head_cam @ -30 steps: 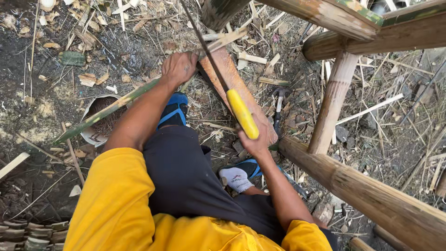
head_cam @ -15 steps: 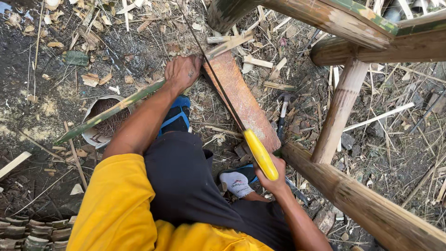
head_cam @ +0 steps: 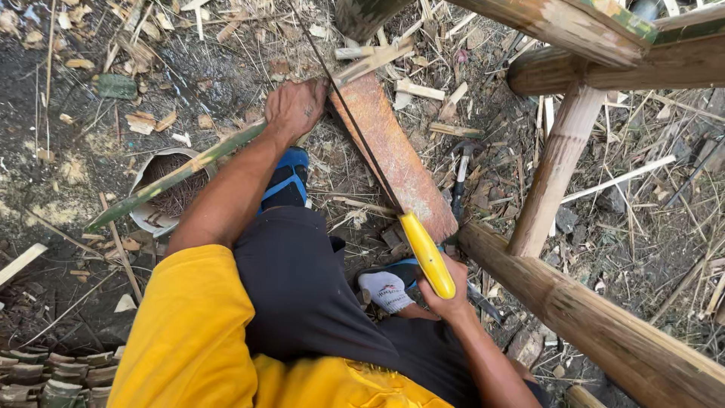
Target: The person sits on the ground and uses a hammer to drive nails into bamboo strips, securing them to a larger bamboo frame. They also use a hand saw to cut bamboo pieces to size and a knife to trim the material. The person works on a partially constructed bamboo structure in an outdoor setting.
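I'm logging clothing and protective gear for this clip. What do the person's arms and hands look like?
Both hands are bare, with no gloves: the left hand and the right hand. The forearms are uncovered too. Bright yellow sleeves end above the elbows. No watch, ring or band is visible.

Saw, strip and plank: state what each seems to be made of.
Saw: thin dark blade, likely steel; glossy yellow handle, probably plastic. Strip under the left hand: green, matte, apparently fresh bamboo. Plank: reddish-brown, rough, probably weathered wood. Right hand grips the handle.
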